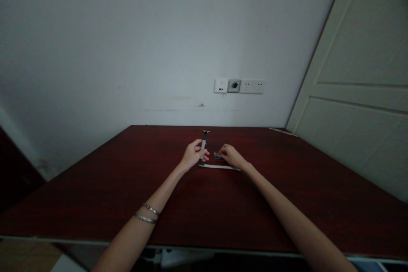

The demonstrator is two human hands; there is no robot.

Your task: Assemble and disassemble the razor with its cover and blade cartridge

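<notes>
My left hand (193, 154) grips a razor (203, 144) upright by its light grey handle, with the dark T-shaped head at the top. To the right, my right hand (232, 156) is closed, its fingertips pinching the edge of a small clear pack (218, 157) with dark pieces in it, low over the table. Just in front of both hands lies a long thin whitish strip (219, 167), dark at its left end. What that strip is, I cannot make out.
The dark red table (204, 212) reaches back to a pale wall. A row of sockets (251, 86) sits on the wall above its far edge. A white panelled door (357, 93) stands along the right side. A light strip (283, 131) lies at the far right corner.
</notes>
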